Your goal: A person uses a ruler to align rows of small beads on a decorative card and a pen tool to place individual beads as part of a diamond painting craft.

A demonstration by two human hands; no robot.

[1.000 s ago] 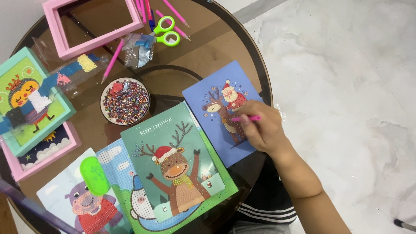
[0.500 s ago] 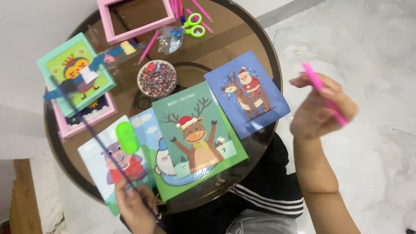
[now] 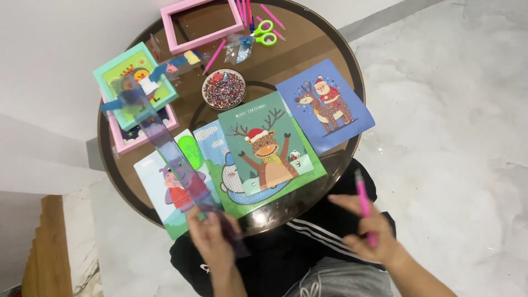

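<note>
- nearest the body, the right hand (image 3: 369, 234) is off the near right edge of the surface (image 3: 324, 38), over the lap; its grip is closed around a pink pen-like tool (image 3: 363, 203) that points up and away.
- the left hand (image 3: 212, 239) is at the near left edge, its grip pinched on the lower end of a long clear film strip (image 3: 165, 146); the strip runs up and away to the left, lifted over the cards, and looks blurred.
- judged from this, the step in hand is peeling or lifting the clear film away, with the pink tool held idle; no bead work is going on right now.
- just under the strip lies a hippo picture card (image 3: 165, 192) at the near left edge, with a lime green blob-shaped piece (image 3: 190, 153) just beyond it.
- at the near middle, a green reindeer card (image 3: 269, 154) overlaps a pale blue card (image 3: 212, 143) beside it.
- toward the right edge lies a blue card with a santa and reindeer (image 3: 324, 104).
- mid-surface sits a round dish of mixed beads (image 3: 224, 89).
- at the left edge a teal framed picture (image 3: 135, 77) rests over a pink framed one (image 3: 132, 137).
- at the far edge are an empty pink frame (image 3: 201, 22), green-handled scissors (image 3: 265, 32) and spare pink sticks (image 3: 242, 11).
- the next move would call for a steady pull on the film, keeping it clear of the bead dish.
</note>
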